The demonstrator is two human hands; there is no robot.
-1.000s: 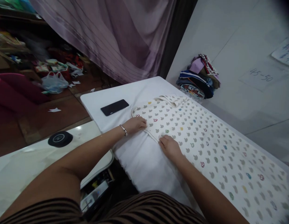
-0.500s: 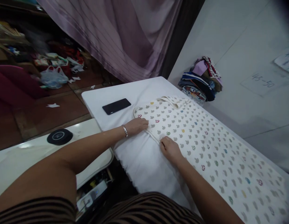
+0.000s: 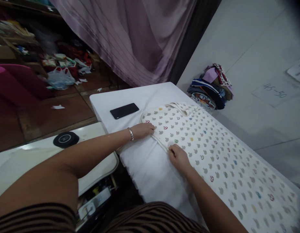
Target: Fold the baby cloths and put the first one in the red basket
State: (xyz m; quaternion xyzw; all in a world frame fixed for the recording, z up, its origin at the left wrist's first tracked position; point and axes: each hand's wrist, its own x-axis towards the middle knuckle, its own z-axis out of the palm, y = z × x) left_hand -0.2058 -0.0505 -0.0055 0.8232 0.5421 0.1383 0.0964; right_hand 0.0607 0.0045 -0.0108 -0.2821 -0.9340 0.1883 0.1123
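A cream printed cloth [image 3: 200,139] with grey motifs and small coloured mushrooms lies spread over the white-covered table [image 3: 150,94]. Its near edge has a narrow bound border. My left hand [image 3: 144,130], with a silver bracelet at the wrist, has its fingers closed on that border near the rounded left corner. Closer to me, my right hand [image 3: 178,157] pinches the same edge between thumb and curled fingers. At the cloth's far side a flap [image 3: 180,108] is folded up. A black phone [image 3: 124,110] rests on the table beyond my left hand.
To the left, a lower white surface [image 3: 89,129] carries a round black case [image 3: 66,139]. Folded clothes [image 3: 209,87] are stacked by the wall at the table's far right. A purple curtain [image 3: 140,38] hangs behind the table. Plastic bags [image 3: 60,78] and paper scraps lie on the floor.
The camera view has shifted slightly, so the scene sits a little further right. Both hands keep their places on the cloth's edge, and the cloth looks the same.
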